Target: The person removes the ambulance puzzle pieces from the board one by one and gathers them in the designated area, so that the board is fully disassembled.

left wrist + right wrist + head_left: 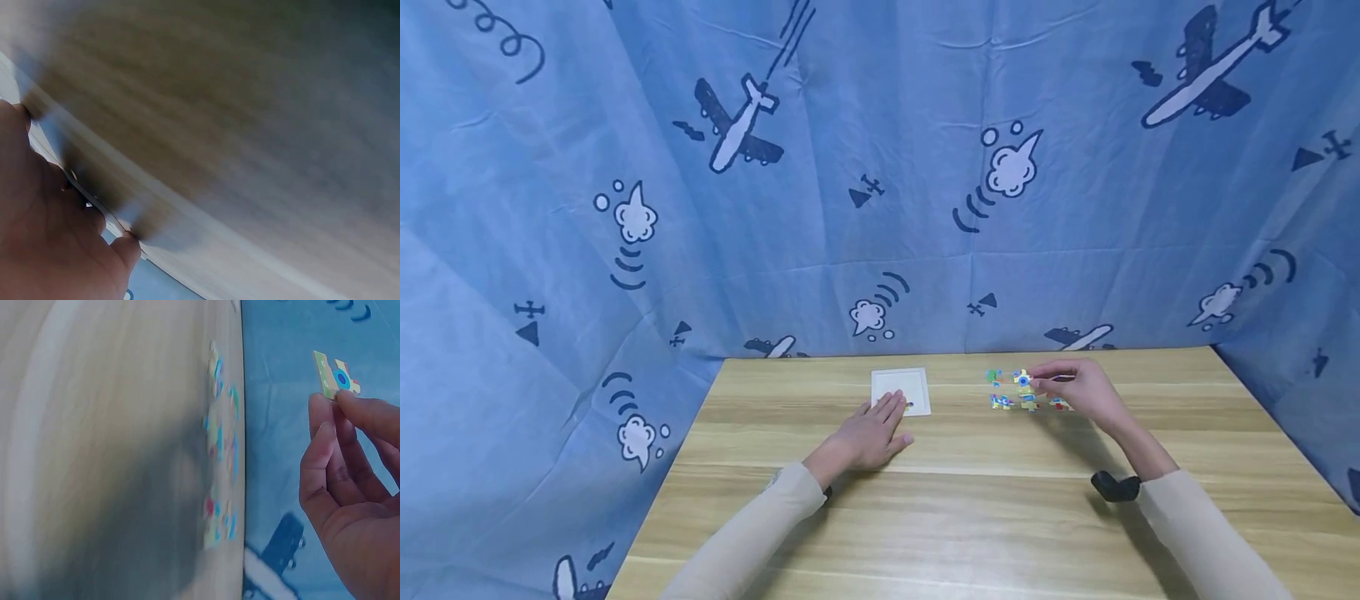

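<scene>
My right hand (pixel 1092 395) pinches a jigsaw puzzle piece (pixel 326 378) between thumb and fingertips, raised over the table. The piece is pale yellow with a blue round mark. Below and beside it lie several loose jigsaw pieces (pixel 1002 402) in mixed colours, some partly hidden by the hand. My left hand (pixel 867 437) rests with straight fingers on the lower part of a square white puzzle tray (pixel 891 379). A small coloured patch (pixel 909 406), perhaps a piece, shows in the tray beside those fingers. In the left wrist view the fingertips (pixel 128 240) touch the tray's edge.
The wooden table (pixel 940 533) runs back to a blue curtain (pixel 910 167) printed with planes and clouds, which also hangs at both sides. A black wrist-worn device (pixel 1115 487) sits below my right wrist, just above the table.
</scene>
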{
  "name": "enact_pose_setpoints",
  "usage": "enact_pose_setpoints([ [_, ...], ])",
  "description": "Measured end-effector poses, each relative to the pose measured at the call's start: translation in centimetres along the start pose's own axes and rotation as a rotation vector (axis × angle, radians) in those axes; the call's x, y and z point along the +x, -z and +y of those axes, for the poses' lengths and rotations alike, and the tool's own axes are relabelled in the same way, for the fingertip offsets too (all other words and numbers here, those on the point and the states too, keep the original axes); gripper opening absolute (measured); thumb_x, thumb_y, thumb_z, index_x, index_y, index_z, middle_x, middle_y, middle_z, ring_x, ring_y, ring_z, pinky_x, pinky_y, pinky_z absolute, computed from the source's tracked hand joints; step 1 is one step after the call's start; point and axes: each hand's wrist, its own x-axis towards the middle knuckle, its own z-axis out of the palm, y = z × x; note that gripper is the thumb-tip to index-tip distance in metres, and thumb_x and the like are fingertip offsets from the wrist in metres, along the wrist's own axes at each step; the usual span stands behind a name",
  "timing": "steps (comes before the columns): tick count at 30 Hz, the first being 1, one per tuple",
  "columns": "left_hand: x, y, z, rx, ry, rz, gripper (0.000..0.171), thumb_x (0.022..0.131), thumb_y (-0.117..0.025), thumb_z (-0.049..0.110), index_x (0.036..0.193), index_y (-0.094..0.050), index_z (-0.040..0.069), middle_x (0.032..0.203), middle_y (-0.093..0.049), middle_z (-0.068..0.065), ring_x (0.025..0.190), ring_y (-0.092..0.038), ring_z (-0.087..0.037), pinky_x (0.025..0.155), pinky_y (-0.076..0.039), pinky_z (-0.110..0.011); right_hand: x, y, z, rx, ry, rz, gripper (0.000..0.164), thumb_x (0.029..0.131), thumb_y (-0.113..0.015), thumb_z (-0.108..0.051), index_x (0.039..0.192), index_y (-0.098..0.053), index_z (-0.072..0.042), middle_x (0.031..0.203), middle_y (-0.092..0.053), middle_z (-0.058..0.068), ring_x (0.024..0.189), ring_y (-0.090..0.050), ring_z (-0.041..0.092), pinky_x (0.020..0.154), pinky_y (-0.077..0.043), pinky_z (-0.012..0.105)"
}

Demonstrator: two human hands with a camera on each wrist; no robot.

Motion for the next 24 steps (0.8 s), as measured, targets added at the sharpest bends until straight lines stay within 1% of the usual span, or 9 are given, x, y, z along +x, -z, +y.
enact_pose_setpoints([
  [1, 0.0, 0.0, 0.0, 0.003, 0.0, 0.0, 0.074, 0.113, -0.026, 0.056, 0.17, -0.013, 0.01, 0.179, -0.01, -0.006, 0.167, -0.013, -0.022, 0.136, -0.02, -0.048, -0.3, 0.3, 0.3, -0.001, 0.01, 0.007, 0.036, 0.098, -0.076, -0.026, 0.124, -0.076, -0.002, 0.117, -0.079, 0.02, 0.09, -0.078, 0.012, 0.067, -0.061, 0.032],
  [2, 0.0, 0.0, 0.1, 0.005, 0.001, -0.003, 0.074, 0.113, -0.025, 0.056, 0.17, -0.013, 0.01, 0.18, -0.009, -0.005, 0.167, -0.012, -0.022, 0.136, -0.02, -0.047, -0.6, 0.6, 0.6, -0.005, 0.012, 0.013, 0.035, 0.098, -0.076, -0.025, 0.124, -0.076, -0.001, 0.117, -0.079, 0.02, 0.09, -0.078, 0.013, 0.07, -0.062, 0.031],
  [3, 0.0, 0.0, 0.1, 0.009, 0.002, -0.002, 0.074, 0.113, -0.026, 0.056, 0.17, -0.013, 0.01, 0.18, -0.01, -0.005, 0.167, -0.013, -0.022, 0.136, -0.021, -0.047, -0.9, 0.9, 0.9, -0.009, 0.01, 0.02, 0.035, 0.098, -0.076, -0.024, 0.124, -0.076, -0.001, 0.117, -0.079, 0.02, 0.089, -0.078, 0.011, 0.071, -0.062, 0.03],
  [6, 0.0, 0.2, 0.1, 0.009, 0.0, -0.001, 0.074, 0.113, -0.026, 0.055, 0.17, -0.013, 0.01, 0.179, -0.009, -0.006, 0.167, -0.013, -0.022, 0.135, -0.021, -0.047, -1.6, 1.6, 1.8, -0.004, 0.025, 0.025, 0.035, 0.098, -0.077, -0.021, 0.124, -0.075, 0.002, 0.114, -0.079, 0.02, 0.087, -0.076, 0.003, 0.073, -0.063, 0.027],
  [11, 0.0, 0.2, 0.2, 0.008, -0.004, 0.004, 0.073, 0.113, -0.027, 0.053, 0.17, -0.015, 0.009, 0.179, -0.01, -0.007, 0.167, -0.014, -0.024, 0.135, -0.021, -0.048, -2.8, 2.6, 3.1, 0.005, -0.001, 0.023, 0.037, 0.097, -0.077, -0.02, 0.124, -0.074, 0.006, 0.113, -0.08, 0.017, 0.086, -0.073, -0.003, 0.076, -0.064, 0.026],
  [14, 0.1, 0.1, 0.2, -0.003, -0.001, -0.007, 0.073, 0.113, -0.027, 0.052, 0.17, -0.014, 0.009, 0.18, -0.008, -0.007, 0.167, -0.012, -0.025, 0.136, -0.019, -0.048, -3.4, 3.0, 4.0, 0.017, -0.031, 0.013, 0.04, 0.098, -0.076, -0.018, 0.126, -0.071, 0.01, 0.111, -0.08, 0.017, 0.085, -0.073, -0.002, 0.076, -0.065, 0.027],
  [18, 0.1, 0.0, 0.2, -0.002, 0.001, -0.014, 0.073, 0.113, -0.027, 0.053, 0.17, -0.013, 0.009, 0.18, -0.008, -0.007, 0.167, -0.011, -0.024, 0.136, -0.019, -0.048, -4.1, 3.3, 4.8, 0.007, -0.09, -0.002, 0.042, 0.098, -0.076, -0.018, 0.128, -0.069, 0.011, 0.107, -0.081, 0.016, 0.084, -0.075, 0.002, 0.073, -0.065, 0.028],
  [21, 0.0, 0.0, 0.2, 0.009, 0.002, -0.01, 0.073, 0.113, -0.025, 0.054, 0.17, -0.013, 0.009, 0.18, -0.009, -0.006, 0.167, -0.012, -0.023, 0.136, -0.02, -0.047, -4.4, 3.4, 5.2, -0.042, -0.131, -0.021, 0.042, 0.098, -0.076, -0.02, 0.128, -0.07, 0.009, 0.107, -0.081, 0.015, 0.083, -0.074, 0.003, 0.07, -0.063, 0.027],
  [24, 0.0, 0.1, 0.2, 0.01, 0.003, -0.008, 0.074, 0.113, -0.025, 0.055, 0.17, -0.013, 0.01, 0.18, -0.008, -0.006, 0.167, -0.012, -0.023, 0.136, -0.02, -0.047, -4.6, 3.3, 5.3, -0.096, -0.144, -0.035, 0.038, 0.098, -0.075, -0.019, 0.126, -0.072, 0.007, 0.108, -0.08, 0.016, 0.084, -0.072, 0.005, 0.068, -0.06, 0.027],
])
